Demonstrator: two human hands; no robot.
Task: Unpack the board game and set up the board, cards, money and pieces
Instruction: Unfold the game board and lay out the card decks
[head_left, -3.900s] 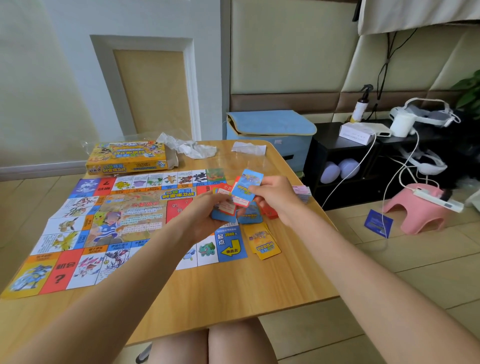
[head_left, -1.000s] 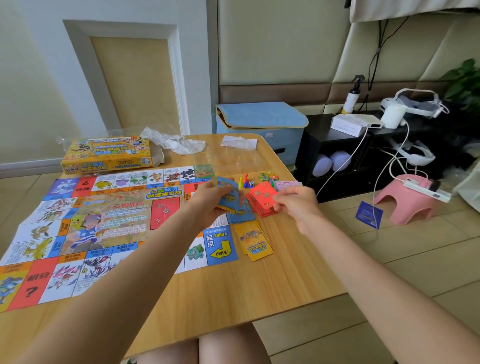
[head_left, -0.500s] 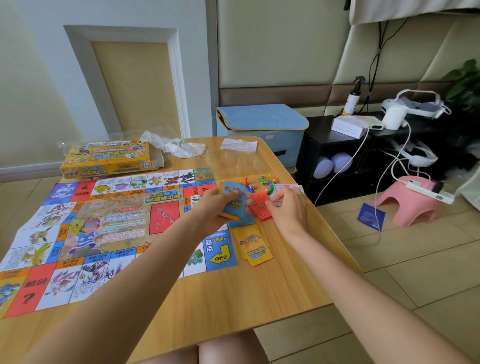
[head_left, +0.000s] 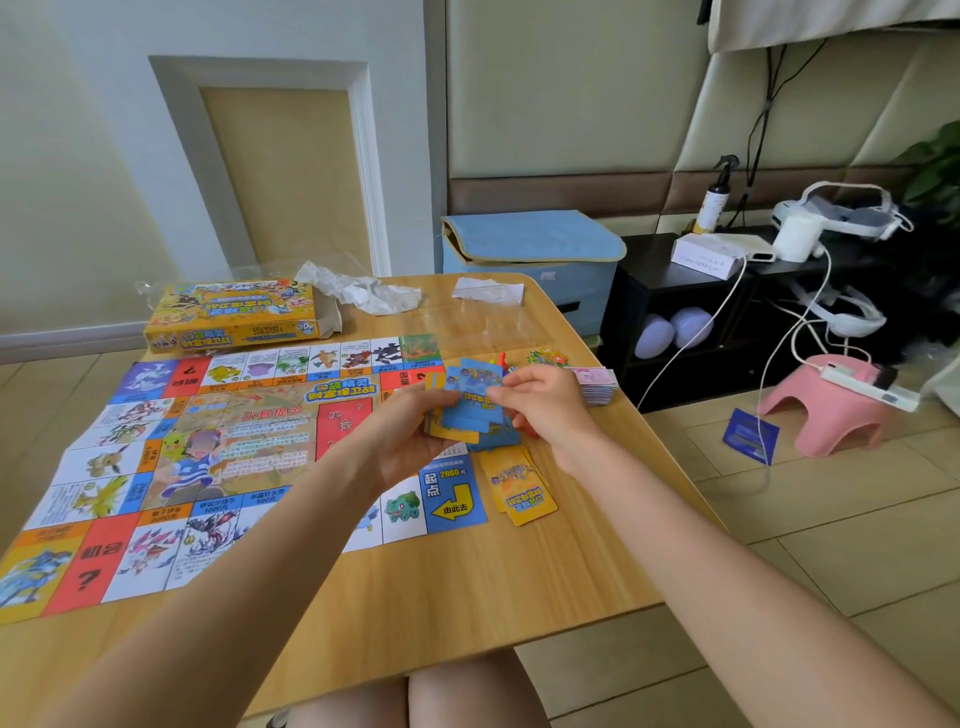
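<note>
The paper game board lies unfolded on the left of the wooden table. Above its right edge my left hand holds a stack of blue and yellow cards. My right hand pinches the top blue card of that stack. A small pile of yellow cards lies just right of the board's start square. Pink paper money is stacked at the table's right edge, with small coloured pieces beside it. Red cards are mostly hidden under my hands.
The yellow game box sits at the table's far left, with crumpled wrapping and a white slip behind the board. A blue storage box, black shelf and pink stool with cables stand to the right on the floor.
My right hand came back from the red cards by the money to the stack in my left hand and now pinches a blue card. The red cards lie on the table.
</note>
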